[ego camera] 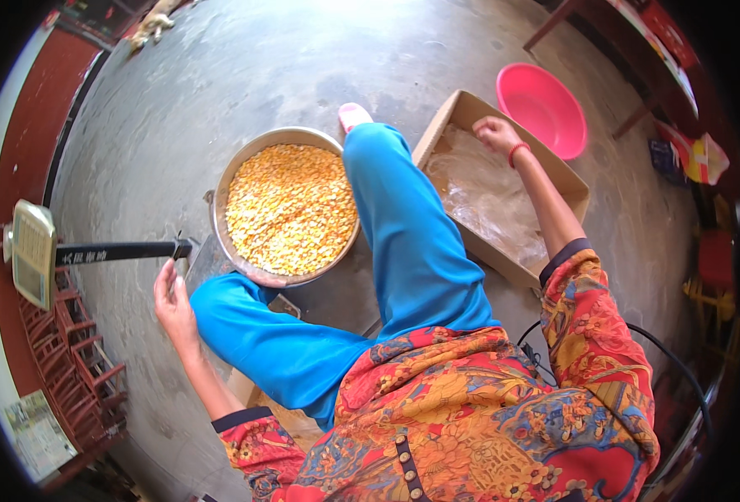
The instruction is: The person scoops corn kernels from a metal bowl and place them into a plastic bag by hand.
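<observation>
My left hand is beside the black column of a weighing scale, left of my bent knee. Its fingers are partly extended. A thin dark strip stands at the fingertips, against the column; I cannot tell whether I hold it. My right hand is over the far end of an open cardboard box, fingers curled, with nothing visible in them. Crumpled clear plastic lies in the box. Between my knees and to the left, a round metal pot holds yellow corn kernels.
Beyond the box sits a pink plastic basin. The scale's display head is at the left, near stacked red wooden stools. A black cable curves at my right. An animal lies on the far floor.
</observation>
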The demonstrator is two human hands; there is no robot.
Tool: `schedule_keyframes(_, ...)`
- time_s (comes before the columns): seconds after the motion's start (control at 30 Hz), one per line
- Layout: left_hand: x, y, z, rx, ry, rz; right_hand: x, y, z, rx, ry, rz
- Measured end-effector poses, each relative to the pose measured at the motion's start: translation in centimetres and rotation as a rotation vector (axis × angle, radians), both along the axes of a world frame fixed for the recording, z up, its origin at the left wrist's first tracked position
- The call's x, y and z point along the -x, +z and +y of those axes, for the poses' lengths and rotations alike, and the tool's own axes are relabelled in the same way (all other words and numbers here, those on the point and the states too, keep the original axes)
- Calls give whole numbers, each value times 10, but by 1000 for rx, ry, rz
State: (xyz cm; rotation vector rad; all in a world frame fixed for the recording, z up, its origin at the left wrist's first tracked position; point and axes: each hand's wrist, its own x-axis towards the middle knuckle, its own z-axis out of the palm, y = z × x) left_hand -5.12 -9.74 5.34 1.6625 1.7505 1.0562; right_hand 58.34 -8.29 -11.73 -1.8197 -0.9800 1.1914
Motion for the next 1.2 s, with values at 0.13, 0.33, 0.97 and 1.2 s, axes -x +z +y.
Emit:
schedule_keyframes(0.13,-43,-21,37,77,-248,60,-40,-90,-87,408,-136,165)
schedule_keyframes(0.33,-43,-80,44,493,-392,312,-16,-147,-164,663,221,-456)
schedule_keyframes(0.97,-54,-68,43,677,-368,337,32,-200,-117,794,475,-452)
schedule_keyframes(1.2,-50,-73,49,672,-396,276,-23,-203,-142,530,28,303)
